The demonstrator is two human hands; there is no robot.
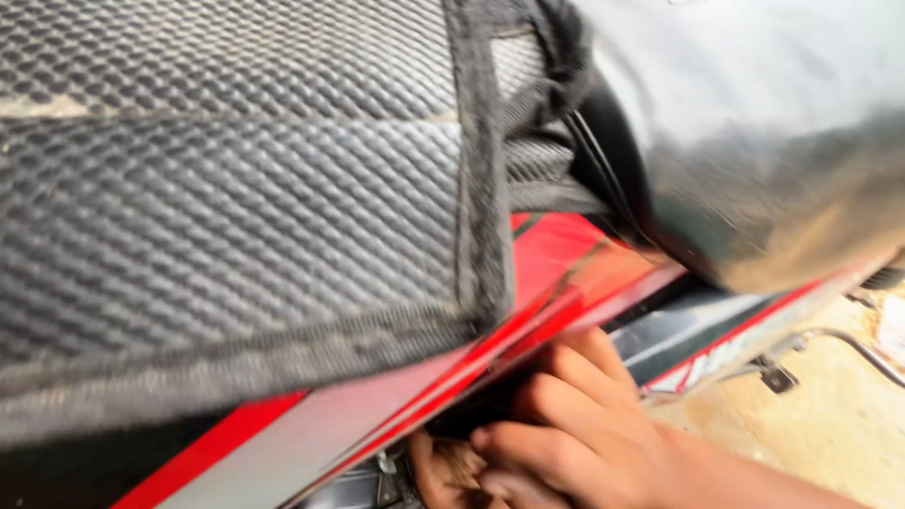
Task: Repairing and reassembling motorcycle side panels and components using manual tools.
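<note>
Grey-black diamond-mesh seat cover (236, 207), red side panel (556, 264) w/ black & silver stripes, sandy-tan ground (830, 415).

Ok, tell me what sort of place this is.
Probably an outdoor or roadside motorcycle repair spot. A motorcycle's mesh seat cover and red side panel fill the view, a hand reaches under the panel, and bare sandy ground lies beneath.
</note>
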